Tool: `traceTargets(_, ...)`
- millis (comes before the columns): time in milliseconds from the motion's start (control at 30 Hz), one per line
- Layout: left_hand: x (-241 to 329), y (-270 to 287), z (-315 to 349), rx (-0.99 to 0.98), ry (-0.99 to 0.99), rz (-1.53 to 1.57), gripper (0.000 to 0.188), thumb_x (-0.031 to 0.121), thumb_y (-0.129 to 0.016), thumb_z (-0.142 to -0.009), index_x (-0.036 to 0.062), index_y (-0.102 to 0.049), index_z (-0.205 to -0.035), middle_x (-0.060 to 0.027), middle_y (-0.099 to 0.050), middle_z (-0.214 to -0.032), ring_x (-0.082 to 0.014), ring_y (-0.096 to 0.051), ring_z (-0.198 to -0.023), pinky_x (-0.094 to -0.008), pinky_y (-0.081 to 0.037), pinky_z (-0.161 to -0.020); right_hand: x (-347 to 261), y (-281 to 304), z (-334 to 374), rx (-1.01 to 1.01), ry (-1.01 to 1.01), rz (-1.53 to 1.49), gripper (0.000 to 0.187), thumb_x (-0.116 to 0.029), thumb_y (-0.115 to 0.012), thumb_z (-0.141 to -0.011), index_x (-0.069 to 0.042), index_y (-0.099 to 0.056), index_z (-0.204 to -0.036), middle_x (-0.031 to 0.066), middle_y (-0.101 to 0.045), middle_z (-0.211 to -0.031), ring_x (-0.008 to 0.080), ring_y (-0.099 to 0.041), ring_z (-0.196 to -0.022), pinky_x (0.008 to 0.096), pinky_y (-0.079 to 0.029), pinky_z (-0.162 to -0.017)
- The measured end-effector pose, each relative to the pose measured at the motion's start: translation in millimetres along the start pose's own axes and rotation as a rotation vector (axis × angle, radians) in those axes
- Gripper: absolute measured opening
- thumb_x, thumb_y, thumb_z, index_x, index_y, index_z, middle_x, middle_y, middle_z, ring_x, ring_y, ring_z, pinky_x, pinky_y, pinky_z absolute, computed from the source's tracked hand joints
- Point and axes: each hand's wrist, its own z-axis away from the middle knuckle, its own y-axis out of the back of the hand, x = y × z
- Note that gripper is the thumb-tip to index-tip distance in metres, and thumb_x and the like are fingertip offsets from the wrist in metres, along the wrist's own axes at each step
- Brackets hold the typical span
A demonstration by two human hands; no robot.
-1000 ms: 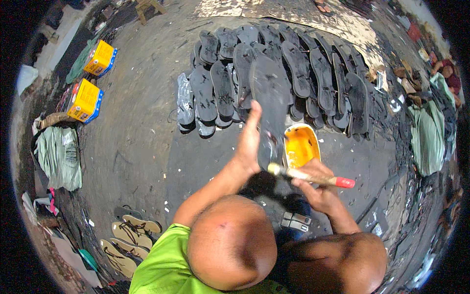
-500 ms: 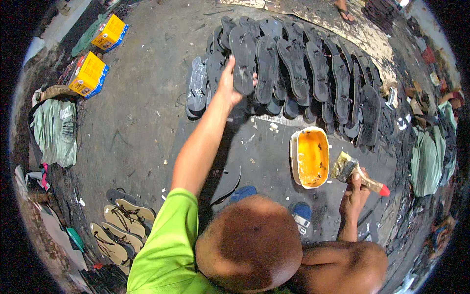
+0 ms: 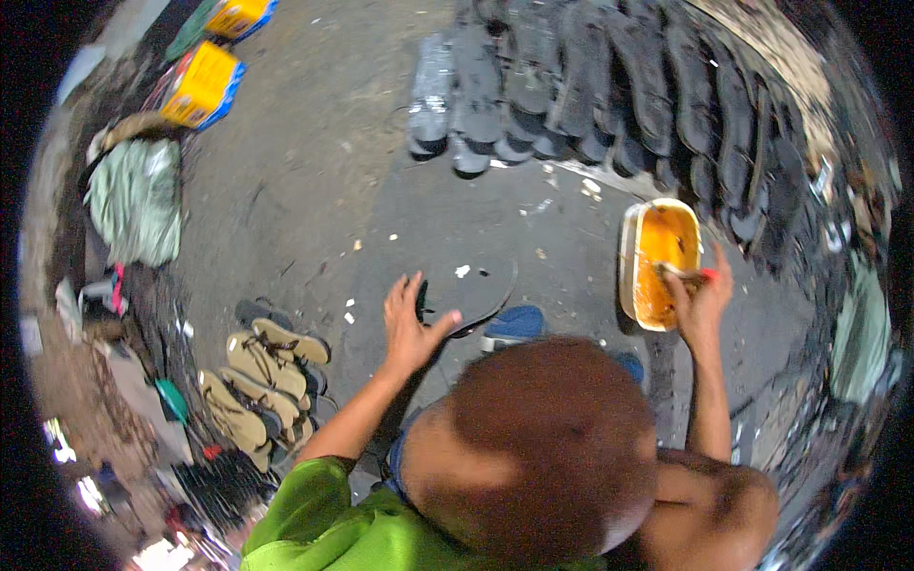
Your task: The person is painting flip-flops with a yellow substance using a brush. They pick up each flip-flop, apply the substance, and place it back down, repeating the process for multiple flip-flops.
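Note:
My left hand (image 3: 416, 328) hovers low over the floor with its fingers spread and nothing in it. Just beyond its thumb lies a flat dark sandal sole (image 3: 481, 290) with a rounded end and a white fleck on it. In my right hand (image 3: 703, 300) is a paintbrush (image 3: 708, 275) with a red handle end; its bristles are down in an oblong white tub (image 3: 628, 271) coated inside with orange-yellow stuff. The hand partly hides the brush. Beyond the tub, rows of black flip-flops (image 3: 571, 86) lean overlapping one another.
Several tan flip-flops (image 3: 255, 366) lie at the left. Yellow-and-blue boxes (image 3: 202, 84) and a pale green sack (image 3: 143, 205) stand farther left. Another green sack (image 3: 860, 333) is at the right edge. A blue slipper (image 3: 514, 325) shows near my left hand.
My left hand has let go of a black flip-flop in the row and come back near the dark sole. My right hand has brought the paintbrush from beside the tub into it.

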Motion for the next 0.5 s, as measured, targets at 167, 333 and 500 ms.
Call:
traceTargets(167,-26,-5,59,-0.11,0.095,-0.07,0.104,0.03,-0.083,-0.074,0.0043,-0.022,-0.155,-0.0249,-0.043,-0.143,-0.0419,-0.042,-0.13,-0.0514,-0.034,-0.108,-54,85,-21,0.061,-0.421,-0.61,0.021,-0.012,-0.068,-0.092,0.001,-0.064,-0.107,0.0116,-0.062,-0.113,0.0232,-0.059,-0.105,0.0349,-0.043,-0.097)
traceTargets(333,-29,-2,24,-0.009,-0.105,0.095,0.077,0.004,-0.072,-0.075,0.009,-0.043,-0.146,-0.0171,-0.055,-0.131,-0.0343,-0.052,-0.12,-0.0437,-0.041,-0.101,-15,81,29,-0.371,-0.168,-0.387,0.011,-0.008,-0.066,-0.093,0.002,-0.065,-0.098,0.0099,-0.062,-0.096,0.0224,-0.061,-0.089,0.0345,-0.048,-0.084)
traceTargets(500,-1,-10,-34,-0.237,0.26,0.537,0.047,0.025,-0.078,-0.086,-0.0038,-0.058,-0.117,-0.0117,-0.071,-0.089,-0.0266,-0.066,-0.074,-0.0385,-0.052,-0.075,-35,109,42,-0.133,-0.425,-0.504,0.014,-0.008,-0.068,-0.091,0.004,-0.064,-0.098,0.0107,-0.062,-0.094,0.0218,-0.062,-0.087,0.0342,-0.048,-0.081)
